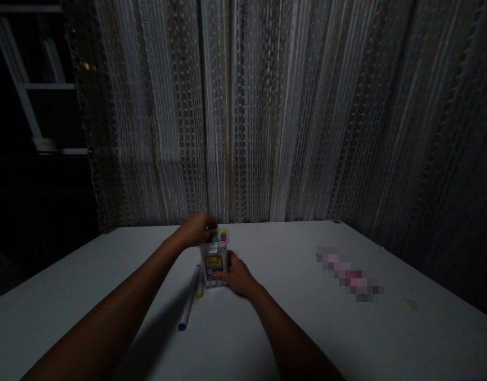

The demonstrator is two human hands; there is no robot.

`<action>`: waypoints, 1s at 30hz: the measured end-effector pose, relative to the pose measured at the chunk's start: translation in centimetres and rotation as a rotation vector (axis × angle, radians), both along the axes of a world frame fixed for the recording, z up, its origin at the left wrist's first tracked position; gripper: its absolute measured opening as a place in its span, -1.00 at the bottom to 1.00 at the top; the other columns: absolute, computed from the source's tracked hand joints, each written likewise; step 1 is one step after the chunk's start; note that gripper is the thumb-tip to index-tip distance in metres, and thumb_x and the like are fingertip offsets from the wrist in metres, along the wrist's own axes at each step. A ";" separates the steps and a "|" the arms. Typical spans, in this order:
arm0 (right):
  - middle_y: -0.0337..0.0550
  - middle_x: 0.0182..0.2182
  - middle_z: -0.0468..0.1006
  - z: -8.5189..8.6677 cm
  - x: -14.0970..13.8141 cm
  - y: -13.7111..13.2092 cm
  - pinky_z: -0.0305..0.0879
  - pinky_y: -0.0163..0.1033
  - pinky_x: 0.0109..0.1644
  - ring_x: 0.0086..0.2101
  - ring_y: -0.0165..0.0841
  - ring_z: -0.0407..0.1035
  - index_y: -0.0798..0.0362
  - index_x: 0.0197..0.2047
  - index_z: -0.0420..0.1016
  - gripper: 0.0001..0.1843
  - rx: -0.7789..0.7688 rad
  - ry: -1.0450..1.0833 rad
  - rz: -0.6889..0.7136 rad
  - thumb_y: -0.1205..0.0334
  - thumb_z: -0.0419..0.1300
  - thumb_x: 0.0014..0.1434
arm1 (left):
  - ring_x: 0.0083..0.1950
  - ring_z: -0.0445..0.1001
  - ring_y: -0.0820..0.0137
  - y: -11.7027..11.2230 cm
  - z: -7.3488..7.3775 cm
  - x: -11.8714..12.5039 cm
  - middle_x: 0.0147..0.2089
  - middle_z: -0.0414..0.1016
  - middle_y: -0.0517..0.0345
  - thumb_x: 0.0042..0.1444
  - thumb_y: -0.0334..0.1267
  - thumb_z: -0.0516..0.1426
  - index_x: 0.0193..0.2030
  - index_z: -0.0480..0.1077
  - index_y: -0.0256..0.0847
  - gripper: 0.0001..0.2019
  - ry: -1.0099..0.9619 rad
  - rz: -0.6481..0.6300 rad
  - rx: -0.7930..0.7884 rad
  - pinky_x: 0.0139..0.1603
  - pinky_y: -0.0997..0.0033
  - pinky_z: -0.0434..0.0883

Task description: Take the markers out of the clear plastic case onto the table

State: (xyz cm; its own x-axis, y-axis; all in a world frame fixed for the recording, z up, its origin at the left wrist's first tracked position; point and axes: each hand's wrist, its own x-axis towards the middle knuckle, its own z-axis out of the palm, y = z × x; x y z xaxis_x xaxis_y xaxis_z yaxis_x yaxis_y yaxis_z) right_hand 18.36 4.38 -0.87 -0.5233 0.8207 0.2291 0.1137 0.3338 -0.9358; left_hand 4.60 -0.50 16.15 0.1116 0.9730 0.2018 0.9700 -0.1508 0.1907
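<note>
A clear plastic case of markers with a yellow and dark label stands upright on the white table. Green, yellow and pink marker ends show at its top. My right hand is wrapped round the case's right side, thumb across its lower front. Over the top left of the case, my left hand has its fingers bent together among the marker ends; what they pinch is hidden. On the table left of the case lies a white marker with a blue end. Beside it, close to the case, is a yellow-ended marker.
The white table reaches back to a patterned curtain. A blurred-out, pixelated pinkish object lies on the right part of the table. At the far left a window frame shows in the dark.
</note>
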 end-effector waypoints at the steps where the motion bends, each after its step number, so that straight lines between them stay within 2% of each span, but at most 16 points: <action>1: -0.06 -0.09 0.57 0.0 0.0 0.0 0.40 -0.06 -0.04 -0.10 -0.14 0.48 0.05 -0.04 0.35 -0.37 0.003 -0.002 0.000 0.18 0.43 -0.20 | -0.34 0.50 0.37 0.0 0.1 0.0 -0.32 0.58 0.07 0.05 -0.34 0.11 -0.21 0.53 -0.28 -0.79 0.010 0.008 -0.002 -0.35 0.50 0.31; 11: -0.06 -0.10 0.57 0.5 0.0 -0.3 0.40 -0.07 -0.05 -0.12 -0.15 0.48 0.07 -0.04 0.36 -0.38 0.033 -0.022 -0.014 0.17 0.43 -0.20 | -0.08 0.53 0.22 0.3 -0.2 0.1 -0.11 0.59 0.00 0.05 -0.34 0.11 -0.15 0.55 -0.21 -0.74 0.154 0.017 -0.007 -0.16 0.41 0.35; 16: -0.04 -0.12 0.57 0.7 0.1 -0.3 0.40 -0.08 -0.06 -0.12 -0.14 0.48 0.08 -0.04 0.37 -0.37 0.049 -0.051 -0.024 0.15 0.44 -0.21 | -0.04 0.52 0.19 0.2 0.2 0.5 -0.07 0.58 -0.02 0.04 -0.36 0.09 -0.10 0.55 -0.21 -0.70 0.201 0.012 -0.030 -0.13 0.39 0.35; 24: -0.07 -0.10 0.57 0.6 0.1 -0.4 0.40 -0.08 -0.06 -0.11 -0.14 0.48 0.06 -0.02 0.36 -0.36 0.049 -0.055 -0.021 0.13 0.43 -0.19 | -0.08 0.53 0.25 0.6 -0.3 0.4 -0.13 0.60 0.03 -0.02 -0.42 0.11 -0.18 0.57 -0.20 -0.71 0.148 0.002 0.008 -0.17 0.45 0.36; 30: -0.07 -0.09 0.57 0.4 0.0 -0.3 0.40 -0.08 -0.05 -0.11 -0.15 0.48 0.05 -0.03 0.37 -0.36 0.046 -0.039 -0.015 0.14 0.44 -0.20 | -0.25 0.54 0.30 0.2 -0.1 0.2 -0.26 0.61 0.03 0.02 -0.41 0.10 -0.21 0.56 -0.27 -0.75 0.061 0.002 0.038 -0.23 0.47 0.35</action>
